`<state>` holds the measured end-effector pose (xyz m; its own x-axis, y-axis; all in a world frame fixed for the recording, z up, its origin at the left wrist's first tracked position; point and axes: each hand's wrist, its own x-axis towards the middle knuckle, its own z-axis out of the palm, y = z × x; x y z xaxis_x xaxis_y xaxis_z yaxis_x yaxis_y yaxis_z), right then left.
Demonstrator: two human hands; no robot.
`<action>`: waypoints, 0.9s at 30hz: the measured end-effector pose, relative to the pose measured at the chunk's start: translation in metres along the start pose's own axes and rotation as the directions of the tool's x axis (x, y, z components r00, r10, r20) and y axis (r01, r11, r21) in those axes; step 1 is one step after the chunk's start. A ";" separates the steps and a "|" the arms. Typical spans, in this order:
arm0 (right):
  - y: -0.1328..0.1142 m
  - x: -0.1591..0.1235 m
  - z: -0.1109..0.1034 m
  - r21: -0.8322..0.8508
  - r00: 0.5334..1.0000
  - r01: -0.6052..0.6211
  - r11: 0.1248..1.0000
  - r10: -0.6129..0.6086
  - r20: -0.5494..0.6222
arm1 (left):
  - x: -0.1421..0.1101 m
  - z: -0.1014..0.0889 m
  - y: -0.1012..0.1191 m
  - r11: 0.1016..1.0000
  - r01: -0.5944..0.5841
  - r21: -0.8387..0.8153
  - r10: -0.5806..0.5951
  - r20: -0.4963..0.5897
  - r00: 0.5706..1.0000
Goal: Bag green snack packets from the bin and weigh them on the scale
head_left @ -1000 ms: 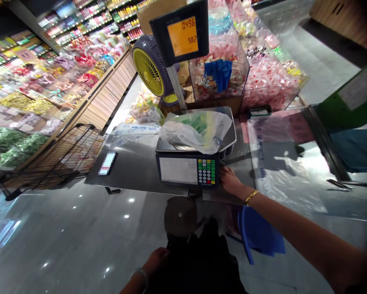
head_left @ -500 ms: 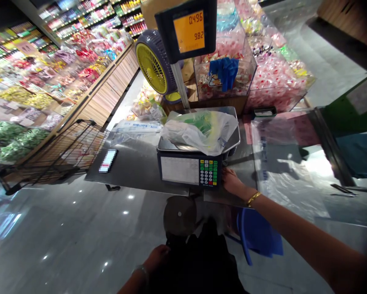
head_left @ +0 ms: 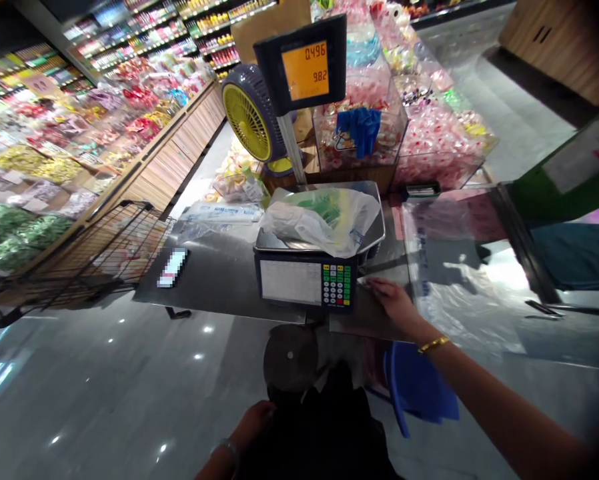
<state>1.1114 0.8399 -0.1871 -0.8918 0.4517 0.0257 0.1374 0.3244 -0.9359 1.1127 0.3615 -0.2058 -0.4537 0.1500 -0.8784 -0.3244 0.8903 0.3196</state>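
Steel counter [head_left: 219, 273] carries scale [head_left: 307, 280]; bag [head_left: 324, 217] lies on pan, plastic drooping over front edge above keypad [head_left: 336, 285]. Right hand [head_left: 392, 303] flat on counter just right of scale, fingers open, gripping nothing. Left hand [head_left: 254, 423] low at dark clothing, finger state cannot tell. Risks: bag overhang could slide off pan; hand nudging scale could disturb reading. Phone [head_left: 172, 267] near counter edge, could be knocked off.

brushed metal counter [head_left: 219, 280], crinkled translucent plastic bag [head_left: 324, 220], glossy polished floor [head_left: 104, 387]
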 end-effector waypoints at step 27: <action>-0.184 -0.077 -0.005 0.565 0.924 0.037 0.824 0.187 -0.333 | -0.131 0.003 0.335 0.432 -0.895 -0.113 0.845 -0.296 0.446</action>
